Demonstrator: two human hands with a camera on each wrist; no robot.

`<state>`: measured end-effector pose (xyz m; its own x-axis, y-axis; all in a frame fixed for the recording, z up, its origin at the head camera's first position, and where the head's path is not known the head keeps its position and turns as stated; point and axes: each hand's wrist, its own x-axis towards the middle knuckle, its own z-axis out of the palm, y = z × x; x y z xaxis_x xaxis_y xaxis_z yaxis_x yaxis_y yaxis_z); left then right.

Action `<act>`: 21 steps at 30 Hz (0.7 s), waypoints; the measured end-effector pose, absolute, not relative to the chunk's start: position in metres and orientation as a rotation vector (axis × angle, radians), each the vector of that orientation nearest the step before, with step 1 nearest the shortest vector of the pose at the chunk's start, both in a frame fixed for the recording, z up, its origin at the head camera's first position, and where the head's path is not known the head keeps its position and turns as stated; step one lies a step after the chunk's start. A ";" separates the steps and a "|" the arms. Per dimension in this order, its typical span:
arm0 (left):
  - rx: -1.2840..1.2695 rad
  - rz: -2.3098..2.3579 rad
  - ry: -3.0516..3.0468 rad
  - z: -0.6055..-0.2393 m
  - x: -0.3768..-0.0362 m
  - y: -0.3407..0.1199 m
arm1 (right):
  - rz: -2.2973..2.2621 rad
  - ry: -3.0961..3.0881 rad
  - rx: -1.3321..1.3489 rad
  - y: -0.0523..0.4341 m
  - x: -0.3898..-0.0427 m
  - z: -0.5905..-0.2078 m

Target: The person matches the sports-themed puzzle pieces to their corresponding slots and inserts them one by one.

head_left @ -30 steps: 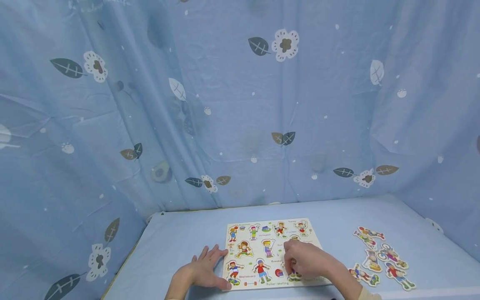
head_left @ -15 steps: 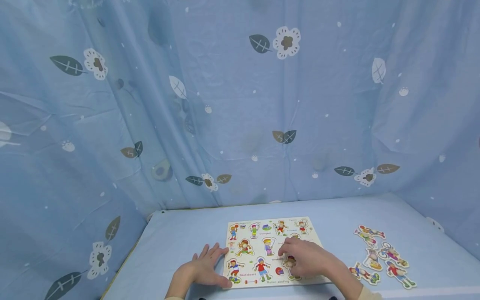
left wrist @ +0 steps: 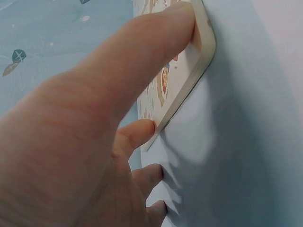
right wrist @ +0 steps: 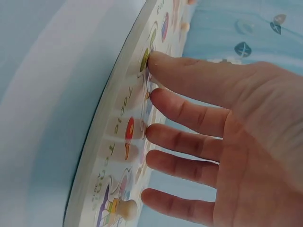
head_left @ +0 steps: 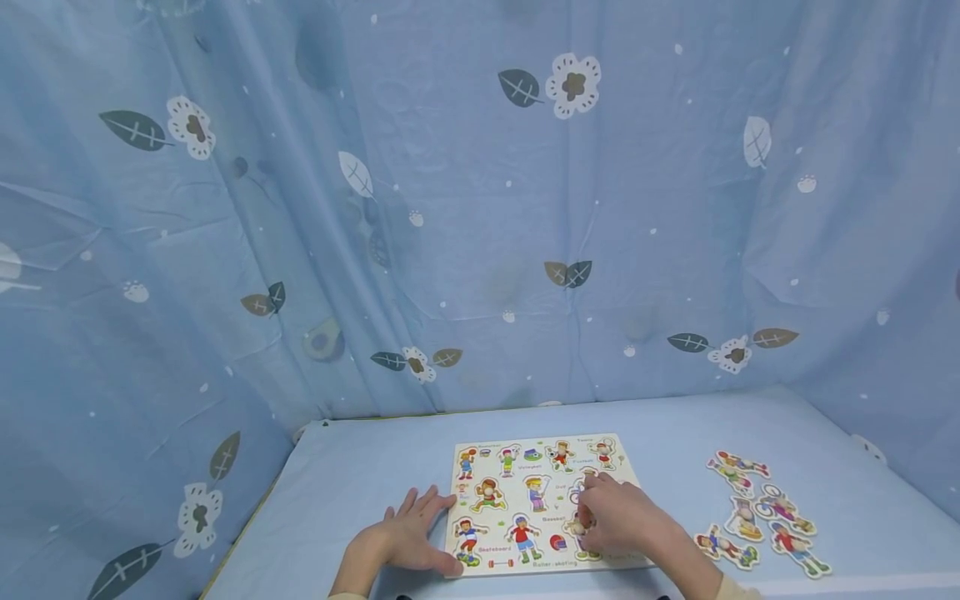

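A white puzzle board (head_left: 513, 502) printed with sports words lies on the table, several figure pieces set in it. Spread along its left side is my left hand (head_left: 405, 533); in the left wrist view the thumb (left wrist: 165, 33) rests on the board's corner and the index fingertip touches its edge. My right hand (head_left: 621, 515) reaches over the board's right part, partly hiding a figure piece (head_left: 579, 546). In the right wrist view its fingers (right wrist: 184, 142) are fairly straight and apart, tips at the board's surface, with no piece held. A round knob (right wrist: 127, 209) shows below them.
Loose figure pieces lie to the right of the board, among them a red-shirted one (head_left: 798, 550), a cyclist (head_left: 785, 508) and a skateboarder (head_left: 726, 547). A blue patterned curtain (head_left: 465, 250) hangs behind and around the light blue table (head_left: 375, 467).
My right hand has let go of the figure piece at the board's lower right, lifted left, then come back a little right onto the board. The left hand stays put.
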<state>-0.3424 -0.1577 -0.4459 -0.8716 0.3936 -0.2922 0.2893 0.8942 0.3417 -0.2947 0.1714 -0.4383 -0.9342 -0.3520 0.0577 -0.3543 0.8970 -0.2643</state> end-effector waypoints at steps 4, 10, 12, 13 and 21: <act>0.500 0.419 2.703 -0.445 -0.343 -0.159 | 0.444 -3.042 0.605 0.173 -0.296 -0.438; 0.511 0.424 2.702 -0.444 -0.342 -0.157 | 0.465 -3.023 0.702 0.184 -0.300 -0.431; 0.506 0.417 2.703 -0.445 -0.342 -0.157 | 0.483 -3.000 0.670 0.187 -0.301 -0.426; 0.504 0.418 2.703 -0.445 -0.342 -0.157 | 0.492 -2.984 0.648 0.189 -0.302 -0.423; 0.488 0.397 2.709 -0.447 -0.344 -0.157 | 0.380 -2.849 0.406 0.224 -0.310 -0.405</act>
<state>-0.3437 -0.1569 -0.4472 -0.8761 0.3814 -0.2948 0.2806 0.9008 0.3314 -0.3099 0.2238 -0.4053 -0.9331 -0.2397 0.2682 -0.3017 0.9276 -0.2203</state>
